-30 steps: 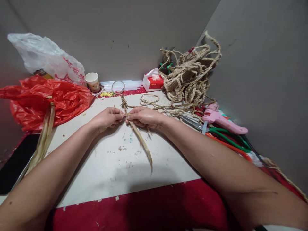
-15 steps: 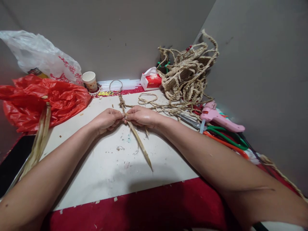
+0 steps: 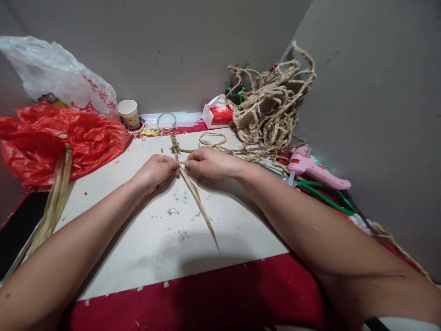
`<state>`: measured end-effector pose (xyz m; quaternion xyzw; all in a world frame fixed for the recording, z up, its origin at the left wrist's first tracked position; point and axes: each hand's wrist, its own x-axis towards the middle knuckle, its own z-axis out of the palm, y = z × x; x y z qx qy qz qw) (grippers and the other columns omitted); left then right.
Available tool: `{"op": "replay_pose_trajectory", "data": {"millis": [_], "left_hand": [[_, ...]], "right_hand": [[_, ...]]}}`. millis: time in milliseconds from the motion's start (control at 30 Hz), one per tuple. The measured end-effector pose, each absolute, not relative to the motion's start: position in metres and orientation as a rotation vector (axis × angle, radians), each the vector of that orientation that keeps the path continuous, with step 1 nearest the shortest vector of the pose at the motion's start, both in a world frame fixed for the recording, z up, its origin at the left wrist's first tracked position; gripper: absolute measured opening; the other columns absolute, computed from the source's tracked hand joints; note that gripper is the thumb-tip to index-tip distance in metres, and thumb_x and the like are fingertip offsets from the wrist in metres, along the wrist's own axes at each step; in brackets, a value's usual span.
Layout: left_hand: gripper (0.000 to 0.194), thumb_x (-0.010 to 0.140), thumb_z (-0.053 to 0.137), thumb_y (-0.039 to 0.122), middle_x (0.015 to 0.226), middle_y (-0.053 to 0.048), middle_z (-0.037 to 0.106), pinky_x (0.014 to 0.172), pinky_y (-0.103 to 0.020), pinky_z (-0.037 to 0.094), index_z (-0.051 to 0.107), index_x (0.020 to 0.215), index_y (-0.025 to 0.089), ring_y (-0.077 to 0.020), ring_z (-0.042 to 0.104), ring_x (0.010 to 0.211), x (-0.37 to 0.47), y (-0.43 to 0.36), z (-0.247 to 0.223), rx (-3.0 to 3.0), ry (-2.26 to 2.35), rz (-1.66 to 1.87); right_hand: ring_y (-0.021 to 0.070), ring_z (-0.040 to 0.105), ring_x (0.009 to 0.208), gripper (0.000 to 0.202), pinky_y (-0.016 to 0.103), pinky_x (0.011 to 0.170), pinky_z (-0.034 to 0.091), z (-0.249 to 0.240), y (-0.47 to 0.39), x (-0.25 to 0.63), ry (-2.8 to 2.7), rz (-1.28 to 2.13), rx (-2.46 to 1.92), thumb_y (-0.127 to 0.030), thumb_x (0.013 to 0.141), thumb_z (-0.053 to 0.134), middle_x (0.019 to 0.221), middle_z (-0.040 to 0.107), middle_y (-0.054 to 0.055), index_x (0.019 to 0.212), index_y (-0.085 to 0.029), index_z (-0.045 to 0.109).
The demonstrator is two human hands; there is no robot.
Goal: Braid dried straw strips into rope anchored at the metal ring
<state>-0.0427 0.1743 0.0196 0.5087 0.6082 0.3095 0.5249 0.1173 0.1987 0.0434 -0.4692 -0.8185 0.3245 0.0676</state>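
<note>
Near the middle of the white board, my left hand is closed in a pinch on a dried plant-fibre braid, just below its knotted top. My right hand sits just to the right, its fingers pinching a thin strand of the same fibre that runs across to the left fingertips. From between the hands a long, flat fibre strip slants down to the right and tapers to a point on the board. A thin cord leads right from the knot and passes behind my right hand.
Braided rope is heaped at the back right, beside a tissue pack. A pink glue gun and green-handled scissors lie at the right. A red plastic bag, fibre strips and a paper cup stand left.
My right hand has moved a little to the right, away from my left, drawing a strand out between them. My left hand stays at the braid.
</note>
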Motion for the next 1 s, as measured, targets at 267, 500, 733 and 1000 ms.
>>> {"op": "replay_pose_trajectory", "data": {"millis": [267,500,733,1000], "left_hand": [[0.028,0.074,0.048,0.014,0.039,0.008,0.026,0.035,-0.021,0.009,0.039,0.048,0.018,-0.0031,0.017,0.032,-0.043,0.172,0.020,1.144,1.380,0.782],[0.030,0.073,0.048,0.017,0.039,0.007,0.026,0.034,-0.021,0.008,0.034,0.046,0.019,-0.0033,0.018,0.033,-0.043,0.171,0.019,1.059,1.273,0.783],[0.017,0.075,0.052,0.015,0.038,0.008,0.028,0.034,-0.019,0.010,0.054,0.059,0.014,-0.0032,0.018,0.032,-0.042,0.167,0.019,1.059,1.204,0.781],[0.013,0.078,0.056,0.016,0.044,0.009,0.024,0.035,-0.016,0.010,0.054,0.066,0.014,-0.0023,0.015,0.035,-0.049,0.169,0.026,0.995,1.097,0.772]], "right_hand": [[0.0118,0.046,0.059,0.028,0.024,0.055,0.030,0.041,0.179,0.106,-2.581,0.784,-1.312,-0.023,0.086,0.042,0.068,0.061,0.006,0.074,-0.010,0.064],[0.0177,0.056,0.067,0.030,0.027,0.060,0.034,0.040,0.167,0.099,-2.615,0.643,-1.427,-0.022,0.086,0.038,0.084,0.067,0.014,0.086,-0.011,0.066],[0.0151,0.054,0.062,0.024,0.026,0.057,0.035,0.047,0.152,0.100,-2.853,0.792,-1.208,-0.022,0.084,0.044,0.078,0.066,0.010,0.077,-0.012,0.064],[0.0093,0.050,0.057,0.025,0.020,0.056,0.037,0.049,0.194,0.117,-2.035,0.868,-1.294,-0.029,0.088,0.051,0.062,0.059,0.002,0.073,-0.012,0.059]]}}
